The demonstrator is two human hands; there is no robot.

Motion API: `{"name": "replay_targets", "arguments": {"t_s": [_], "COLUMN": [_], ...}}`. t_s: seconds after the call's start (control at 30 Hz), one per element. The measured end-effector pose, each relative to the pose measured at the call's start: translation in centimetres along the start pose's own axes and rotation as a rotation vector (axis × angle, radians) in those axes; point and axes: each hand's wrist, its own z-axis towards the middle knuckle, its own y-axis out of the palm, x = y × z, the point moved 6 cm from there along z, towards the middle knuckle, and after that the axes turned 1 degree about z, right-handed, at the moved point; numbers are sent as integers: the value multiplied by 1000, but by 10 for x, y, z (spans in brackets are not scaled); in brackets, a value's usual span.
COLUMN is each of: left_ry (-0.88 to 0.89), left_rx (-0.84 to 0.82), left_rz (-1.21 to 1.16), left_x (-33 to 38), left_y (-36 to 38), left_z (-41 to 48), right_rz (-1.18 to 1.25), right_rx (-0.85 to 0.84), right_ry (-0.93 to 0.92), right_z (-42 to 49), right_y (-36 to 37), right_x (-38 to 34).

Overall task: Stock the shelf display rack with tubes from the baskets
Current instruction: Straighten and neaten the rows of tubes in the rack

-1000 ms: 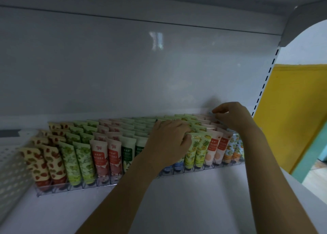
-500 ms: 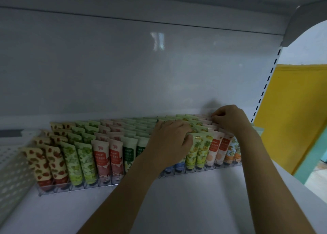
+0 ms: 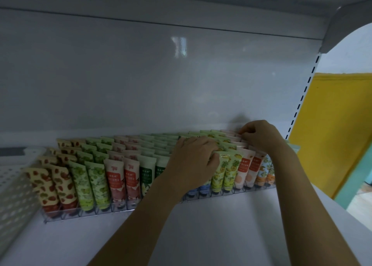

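A clear display rack (image 3: 120,207) on the white shelf holds several rows of upright tubes (image 3: 96,183) in red-spotted, green, pink, dark green, yellow-green, peach and orange prints. My left hand (image 3: 193,161) lies over the middle of the rack, its fingers curled on the top of a yellow-green tube (image 3: 220,171) in the front row. My right hand (image 3: 259,137) reaches to the rack's back right, fingers pinching the top of a pink tube (image 3: 233,134) in the rear rows. The blue tubes (image 3: 202,187) below my left hand are mostly hidden.
A white perforated basket (image 3: 12,189) stands at the left end of the shelf. The shelf's white back panel (image 3: 161,84) rises close behind the rack, another shelf overhead. A slotted upright (image 3: 302,96) and a yellow wall (image 3: 332,124) are to the right.
My right hand has sunk slightly lower onto the rear right tubes. My left hand has stayed on the yellow-green tubes.
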Motion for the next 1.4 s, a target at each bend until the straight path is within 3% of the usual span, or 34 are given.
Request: {"name": "replay_targets", "arguments": {"t_s": [0.23,0.47,0.7,1.17,1.3,1.4], "left_ry": [2,5,13,22,66,132], "left_rx": [-1,10,17,35,112,182], "left_rz": [2,11,24,19,-13,-37], "left_x": [0,0,3,2,5,13], "left_y": [1,0,1,2,-2,-4], "left_z": [0,-1,0,-1,-1,0], "right_rz": [-4,91,17,-60,10,-104], "right_rx": [-37,118,-168,-217,-190,-348], "right_ry": [-13,-101,-101,-95,-98,-79], "right_z": [-1,-9,-17,-16,-24,-31], "right_y": [1,-40,-23,-7,-27,-27], "right_x": [-2,-10,-21,-28,-33,-37]}}
